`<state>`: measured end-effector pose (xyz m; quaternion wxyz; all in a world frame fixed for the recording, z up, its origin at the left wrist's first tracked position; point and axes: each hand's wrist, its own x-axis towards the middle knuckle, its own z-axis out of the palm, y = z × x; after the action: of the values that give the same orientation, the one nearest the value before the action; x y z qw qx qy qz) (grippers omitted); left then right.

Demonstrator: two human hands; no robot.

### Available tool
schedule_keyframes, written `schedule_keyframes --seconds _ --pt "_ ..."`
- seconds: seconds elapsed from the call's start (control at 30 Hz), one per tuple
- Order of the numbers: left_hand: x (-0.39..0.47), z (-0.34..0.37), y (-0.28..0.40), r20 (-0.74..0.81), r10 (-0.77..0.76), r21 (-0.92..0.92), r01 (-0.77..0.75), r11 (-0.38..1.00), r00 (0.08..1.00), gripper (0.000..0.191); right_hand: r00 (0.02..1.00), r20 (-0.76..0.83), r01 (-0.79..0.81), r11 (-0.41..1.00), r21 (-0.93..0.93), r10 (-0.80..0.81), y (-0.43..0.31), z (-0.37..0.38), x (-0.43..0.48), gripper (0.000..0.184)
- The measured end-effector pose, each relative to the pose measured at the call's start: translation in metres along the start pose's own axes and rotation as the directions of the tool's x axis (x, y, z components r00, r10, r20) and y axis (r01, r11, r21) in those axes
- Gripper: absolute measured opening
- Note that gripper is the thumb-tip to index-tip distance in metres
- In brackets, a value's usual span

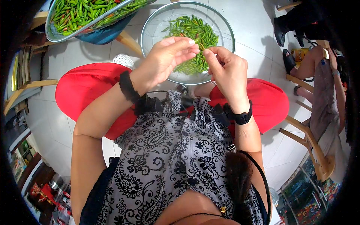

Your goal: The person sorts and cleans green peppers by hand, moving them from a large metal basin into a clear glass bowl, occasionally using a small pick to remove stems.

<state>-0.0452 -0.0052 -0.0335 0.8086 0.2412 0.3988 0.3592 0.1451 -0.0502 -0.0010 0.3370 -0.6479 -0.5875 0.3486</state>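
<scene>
Both hands meet over a round wire-mesh sieve (153,31) with a metal rim, in which many small green chili peppers (194,31) lie heaped. At the fingertips of my left hand (168,57) is a green chili pepper (196,40), partly hidden by the thumb. The other fingers of that hand are loosely curled, palm turned inward. My right hand (227,63) faces it a short gap away, thumb and forefinger pinched at what looks like the pepper's thin stem. The contact itself is too small to see sharply.
A larger mesh basket (76,36) of green and some red chilies rests on a blue-topped stool (104,35) at the upper left. Wooden stool legs (301,123) and a seated person (309,64) are at right. My red-clad knees flank the sieve.
</scene>
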Motion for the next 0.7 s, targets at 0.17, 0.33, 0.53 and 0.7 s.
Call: schedule_keyframes --seconds 0.17,0.33,0.53,0.7 --pt "-0.002 0.003 0.002 0.035 -0.007 0.025 0.006 1.000 0.999 0.030 1.000 -0.004 -0.010 1.000 -0.010 0.009 -0.001 -0.002 0.001 0.022" --pt "-0.004 0.005 0.004 0.019 0.023 0.124 -0.025 0.992 1.000 0.030 0.999 -0.022 0.049 0.999 -0.022 -0.049 0.003 -0.001 0.001 0.021" --pt "-0.006 0.012 0.010 0.120 0.195 0.482 -0.229 0.846 0.973 0.027 0.995 0.055 -0.084 0.996 0.036 0.082 -0.008 -0.011 0.001 0.022" --pt "-0.007 0.017 0.000 0.093 0.241 0.477 -0.256 0.841 0.966 0.029 0.999 0.033 -0.034 0.999 0.017 0.033 0.000 -0.008 0.001 0.021"
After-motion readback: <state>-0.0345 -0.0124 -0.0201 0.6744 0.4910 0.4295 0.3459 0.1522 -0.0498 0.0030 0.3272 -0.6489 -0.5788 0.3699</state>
